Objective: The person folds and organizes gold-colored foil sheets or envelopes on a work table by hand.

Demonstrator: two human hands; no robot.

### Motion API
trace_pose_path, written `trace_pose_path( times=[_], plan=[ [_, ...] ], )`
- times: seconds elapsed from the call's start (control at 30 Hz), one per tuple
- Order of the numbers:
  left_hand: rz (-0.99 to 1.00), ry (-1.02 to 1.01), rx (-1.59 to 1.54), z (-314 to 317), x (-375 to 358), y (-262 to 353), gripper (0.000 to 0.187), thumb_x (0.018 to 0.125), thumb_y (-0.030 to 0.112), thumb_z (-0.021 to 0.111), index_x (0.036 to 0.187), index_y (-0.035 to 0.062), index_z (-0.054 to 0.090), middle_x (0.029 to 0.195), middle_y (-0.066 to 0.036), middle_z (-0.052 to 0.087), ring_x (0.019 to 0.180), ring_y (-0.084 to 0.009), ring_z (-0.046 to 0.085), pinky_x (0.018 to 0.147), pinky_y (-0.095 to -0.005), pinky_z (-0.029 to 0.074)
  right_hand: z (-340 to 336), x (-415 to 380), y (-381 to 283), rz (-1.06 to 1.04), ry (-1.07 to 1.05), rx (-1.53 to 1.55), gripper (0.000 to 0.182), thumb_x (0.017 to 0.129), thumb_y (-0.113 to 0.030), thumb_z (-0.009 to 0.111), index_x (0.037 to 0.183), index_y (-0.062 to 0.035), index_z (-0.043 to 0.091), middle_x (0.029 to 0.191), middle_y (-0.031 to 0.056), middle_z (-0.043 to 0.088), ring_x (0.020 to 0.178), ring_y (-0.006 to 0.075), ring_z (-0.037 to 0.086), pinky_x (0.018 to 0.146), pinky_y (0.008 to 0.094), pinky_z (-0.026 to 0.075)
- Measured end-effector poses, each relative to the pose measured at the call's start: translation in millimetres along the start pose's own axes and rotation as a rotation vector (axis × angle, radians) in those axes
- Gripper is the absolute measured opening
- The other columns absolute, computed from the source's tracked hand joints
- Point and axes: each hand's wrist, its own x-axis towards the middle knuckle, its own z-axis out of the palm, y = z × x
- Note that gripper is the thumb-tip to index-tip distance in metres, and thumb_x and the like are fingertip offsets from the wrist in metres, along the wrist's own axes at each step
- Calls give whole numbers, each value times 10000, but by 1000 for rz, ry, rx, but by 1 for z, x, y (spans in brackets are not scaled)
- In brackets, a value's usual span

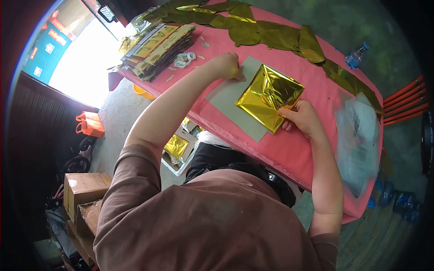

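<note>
A shiny gold foil packet lies over grey boards on the pink-covered table. My right hand pinches the packet's lower right edge, thumb on top. My left hand rests at the upper left edge of the boards, its fingers curled together; whatever it may hold is hidden. Left of that hand are a small white bundle and a stack of printed card pieces.
Gold-green sheets line the far edge. Clear plastic bags lie at the right, near a plastic bottle. Below the table's edge stands a bin with gold packets. Cardboard boxes and an orange bag are at left.
</note>
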Motion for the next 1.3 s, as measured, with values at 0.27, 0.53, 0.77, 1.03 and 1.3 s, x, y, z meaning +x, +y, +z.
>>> trace_pose_path(
  times=[0.27, 0.53, 0.77, 1.03, 1.3],
  plan=[
    [123, 182, -442, -15, -18, -20, 184, 841, 217, 620, 839, 35, 592, 648, 0, 569, 586, -59, 527, 513, -229, 413, -7, -7, -2, -45, -23, 154, 125, 809, -116, 646, 853, -1, 626, 672, 73, 627, 493, 116, 579, 443, 216, 475],
    [-102, 608, -401, -139, -29, -142, 283, 838, 287, 587, 978, 50, 652, 801, -27, 638, 691, -101, 586, 651, -250, 474, -13, -5, 1, 2, -108, 118, 133, 804, -118, 657, 857, -2, 620, 679, 67, 626, 485, 105, 571, 440, 209, 465],
    [-284, 598, -7, -163, -26, -233, 285, 831, 271, 578, 968, 39, 670, 790, -73, 647, 702, -140, 611, 656, -279, 487, -10, -5, 1, -4, -74, 113, 126, 794, -117, 659, 838, -4, 623, 655, 65, 625, 471, 105, 570, 430, 207, 459],
    [-254, 789, 439, -147, -11, -196, 218, 803, 210, 529, 881, 73, 679, 913, -143, 658, 862, -296, 633, 760, -396, 489, -7, -6, -1, 28, -51, 108, 111, 796, -96, 650, 832, 5, 624, 645, 75, 626, 457, 113, 570, 416, 213, 460],
    [137, 82, 143, -61, -13, -29, 166, 805, 159, 578, 874, 53, 685, 876, -108, 634, 879, -248, 604, 756, -356, 473, -13, -7, -2, 49, -37, 150, 110, 795, -102, 654, 819, 1, 621, 647, 65, 621, 457, 108, 565, 417, 212, 459]
  ],
)
